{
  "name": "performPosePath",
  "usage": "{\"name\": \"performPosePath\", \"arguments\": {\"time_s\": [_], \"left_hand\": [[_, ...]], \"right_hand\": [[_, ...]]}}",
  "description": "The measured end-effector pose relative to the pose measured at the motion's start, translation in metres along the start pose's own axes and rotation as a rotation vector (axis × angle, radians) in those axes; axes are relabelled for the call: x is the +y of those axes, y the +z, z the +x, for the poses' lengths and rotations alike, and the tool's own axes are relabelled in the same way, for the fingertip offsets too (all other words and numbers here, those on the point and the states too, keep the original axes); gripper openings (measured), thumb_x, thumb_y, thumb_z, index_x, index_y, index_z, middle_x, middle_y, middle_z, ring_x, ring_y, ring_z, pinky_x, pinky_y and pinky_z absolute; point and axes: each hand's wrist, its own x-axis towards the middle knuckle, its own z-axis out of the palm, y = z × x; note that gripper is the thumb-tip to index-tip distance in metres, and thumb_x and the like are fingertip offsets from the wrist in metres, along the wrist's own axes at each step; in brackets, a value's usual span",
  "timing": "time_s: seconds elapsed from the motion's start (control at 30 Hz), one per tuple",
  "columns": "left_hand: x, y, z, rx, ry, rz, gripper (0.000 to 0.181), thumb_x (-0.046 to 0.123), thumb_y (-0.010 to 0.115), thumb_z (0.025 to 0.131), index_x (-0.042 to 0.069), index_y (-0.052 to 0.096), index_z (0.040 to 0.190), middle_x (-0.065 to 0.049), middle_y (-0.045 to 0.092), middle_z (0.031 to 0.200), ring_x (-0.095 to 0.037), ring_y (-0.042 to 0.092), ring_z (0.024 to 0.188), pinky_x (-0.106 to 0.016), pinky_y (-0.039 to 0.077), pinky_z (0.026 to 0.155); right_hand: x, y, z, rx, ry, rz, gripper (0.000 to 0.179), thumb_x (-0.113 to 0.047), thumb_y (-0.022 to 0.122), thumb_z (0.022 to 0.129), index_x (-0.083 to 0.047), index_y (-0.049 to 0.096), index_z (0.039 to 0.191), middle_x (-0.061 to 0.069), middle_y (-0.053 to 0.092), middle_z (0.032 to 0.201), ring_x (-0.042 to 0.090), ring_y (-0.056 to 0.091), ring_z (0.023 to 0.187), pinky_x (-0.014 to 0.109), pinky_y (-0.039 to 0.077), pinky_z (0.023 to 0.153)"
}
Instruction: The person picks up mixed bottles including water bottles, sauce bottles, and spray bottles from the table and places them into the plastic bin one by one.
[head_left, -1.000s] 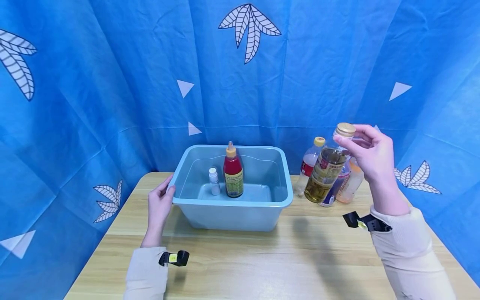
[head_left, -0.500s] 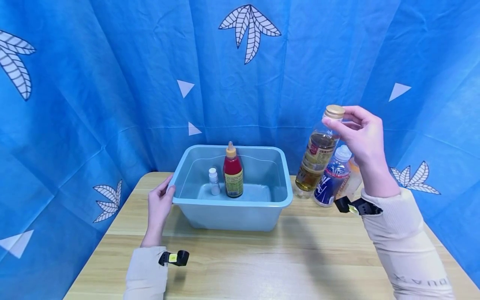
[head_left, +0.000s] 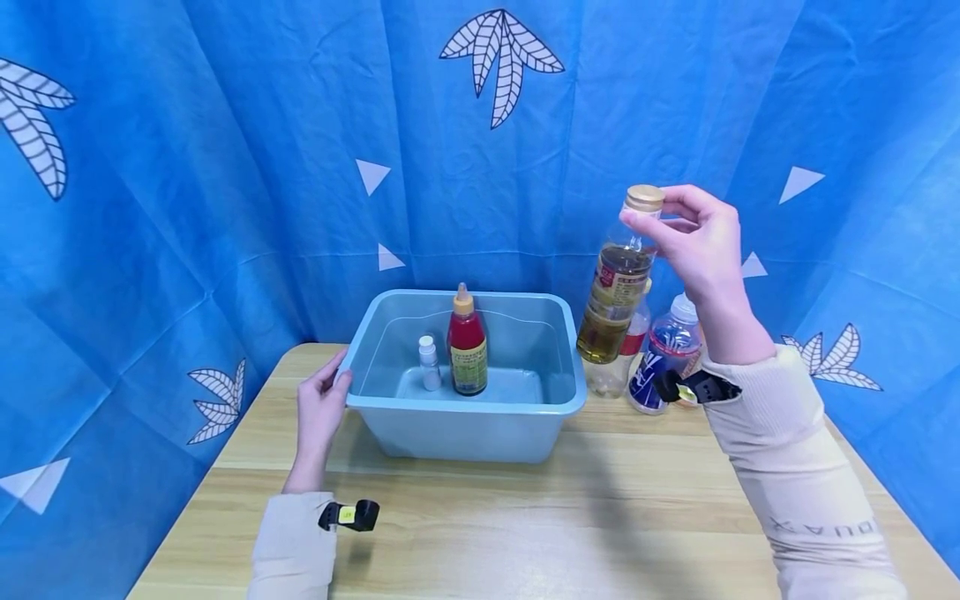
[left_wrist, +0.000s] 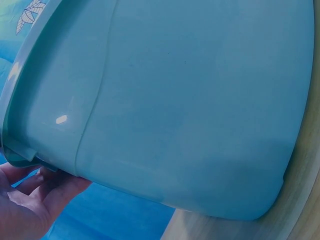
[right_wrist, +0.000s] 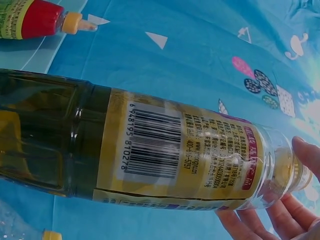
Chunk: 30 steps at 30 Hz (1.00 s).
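Note:
My right hand (head_left: 697, 237) pinches the neck of a clear bottle (head_left: 617, 287) of yellowish-brown liquid with a gold cap. It hangs tilted in the air, just right of a light-blue plastic tub (head_left: 457, 433). In the right wrist view the bottle's barcode label (right_wrist: 150, 142) faces the camera. My left hand (head_left: 321, 408) grips the left rim of the tub, thumb on the near side; the left wrist view shows the fingers under the rim. Inside the tub stand a red sauce bottle (head_left: 468, 354) with a nozzle tip and a small clear bottle (head_left: 429, 362) with a white cap.
Behind the held bottle, on the wooden table (head_left: 480, 517), stand a clear bottle with a red label (head_left: 632, 343) and a blue-labelled bottle (head_left: 660, 367). Another bottle is mostly hidden behind my right wrist. A blue curtain (head_left: 300, 150) hangs around the table.
My right hand has moved left and up with the bottle, toward the tub, uncovering the blue-labelled bottle. The left hand and the tub have stayed in place.

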Motion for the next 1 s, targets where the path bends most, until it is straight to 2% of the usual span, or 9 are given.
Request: {"name": "performPosePath", "arguments": {"time_s": [0.17, 0.2, 0.3, 0.37, 0.47, 0.53, 0.6, 0.7, 1.0], "left_hand": [[-0.082, 0.002, 0.036, 0.06, 0.065, 0.085, 0.039, 0.048, 0.052, 0.084, 0.039, 0.05, 0.122, 0.007, 0.054, 0.12, -0.012, 0.056, 0.1, -0.027, 0.049, 0.079], [-0.086, 0.002, 0.038, 0.063, 0.067, 0.096, 0.038, 0.049, 0.051, 0.084, 0.041, 0.05, 0.121, 0.008, 0.055, 0.119, -0.011, 0.056, 0.099, -0.027, 0.049, 0.078], [-0.074, 0.001, 0.034, 0.046, 0.045, 0.059, 0.039, 0.044, 0.054, 0.085, 0.035, 0.052, 0.123, 0.004, 0.055, 0.12, -0.014, 0.056, 0.1, -0.025, 0.048, 0.079], [-0.042, -0.002, 0.019, -0.002, 0.028, -0.026, 0.038, 0.032, 0.054, 0.088, 0.024, 0.052, 0.125, -0.004, 0.054, 0.122, -0.018, 0.055, 0.102, -0.027, 0.047, 0.082], [-0.031, -0.003, 0.015, -0.014, 0.012, -0.061, 0.039, 0.028, 0.055, 0.087, 0.019, 0.053, 0.125, -0.006, 0.053, 0.123, -0.02, 0.054, 0.104, -0.026, 0.046, 0.083], [-0.038, -0.002, 0.017, -0.013, 0.026, -0.026, 0.038, 0.033, 0.053, 0.088, 0.025, 0.051, 0.125, -0.002, 0.053, 0.123, -0.017, 0.055, 0.104, -0.026, 0.046, 0.083], [-0.069, 0.0, 0.031, 0.032, 0.045, 0.065, 0.039, 0.045, 0.052, 0.085, 0.036, 0.051, 0.123, 0.006, 0.054, 0.121, -0.012, 0.055, 0.101, -0.023, 0.048, 0.079], [-0.085, 0.002, 0.037, 0.057, 0.082, 0.086, 0.038, 0.05, 0.051, 0.083, 0.042, 0.05, 0.12, 0.011, 0.055, 0.118, -0.01, 0.056, 0.098, -0.028, 0.049, 0.079], [-0.091, 0.003, 0.039, 0.066, 0.085, 0.073, 0.037, 0.05, 0.051, 0.083, 0.041, 0.052, 0.12, 0.012, 0.055, 0.118, -0.011, 0.056, 0.099, -0.032, 0.049, 0.079]], "right_hand": [[-0.004, 0.009, 0.003, -0.008, -0.016, -0.006, 0.034, -0.027, 0.076, 0.069, -0.013, 0.066, 0.098, -0.004, 0.065, 0.085, 0.014, 0.061, 0.079, 0.026, 0.048, 0.061], [-0.005, 0.011, 0.003, -0.009, -0.021, -0.006, 0.034, -0.028, 0.076, 0.069, -0.013, 0.066, 0.098, -0.004, 0.065, 0.085, 0.014, 0.061, 0.079, 0.027, 0.048, 0.06], [-0.006, 0.017, 0.005, -0.012, -0.029, -0.004, 0.034, -0.029, 0.076, 0.069, -0.013, 0.067, 0.097, -0.004, 0.065, 0.085, 0.014, 0.061, 0.078, 0.028, 0.047, 0.06], [-0.005, 0.021, 0.006, -0.018, -0.025, -0.006, 0.034, -0.03, 0.076, 0.068, -0.014, 0.067, 0.096, -0.004, 0.065, 0.085, 0.014, 0.061, 0.078, 0.028, 0.046, 0.06], [-0.004, 0.027, 0.008, -0.031, -0.017, -0.012, 0.034, -0.031, 0.076, 0.068, -0.014, 0.066, 0.095, -0.004, 0.064, 0.085, 0.014, 0.061, 0.078, 0.028, 0.045, 0.059], [-0.001, 0.031, 0.009, -0.037, -0.016, -0.012, 0.033, -0.031, 0.076, 0.068, -0.014, 0.066, 0.094, -0.004, 0.064, 0.084, 0.014, 0.061, 0.077, 0.026, 0.045, 0.057], [0.001, 0.034, 0.01, -0.04, -0.014, -0.006, 0.032, -0.03, 0.076, 0.068, -0.013, 0.066, 0.094, -0.004, 0.064, 0.083, 0.015, 0.061, 0.077, 0.025, 0.046, 0.057], [0.004, 0.039, 0.012, -0.035, -0.012, 0.006, 0.033, -0.029, 0.076, 0.068, -0.013, 0.066, 0.094, -0.004, 0.064, 0.082, 0.019, 0.06, 0.077, 0.026, 0.047, 0.056], [0.018, 0.051, 0.019, -0.044, 0.0, 0.019, 0.036, -0.032, 0.076, 0.068, -0.013, 0.066, 0.097, -0.003, 0.064, 0.085, 0.016, 0.06, 0.08, 0.029, 0.046, 0.063]]}}
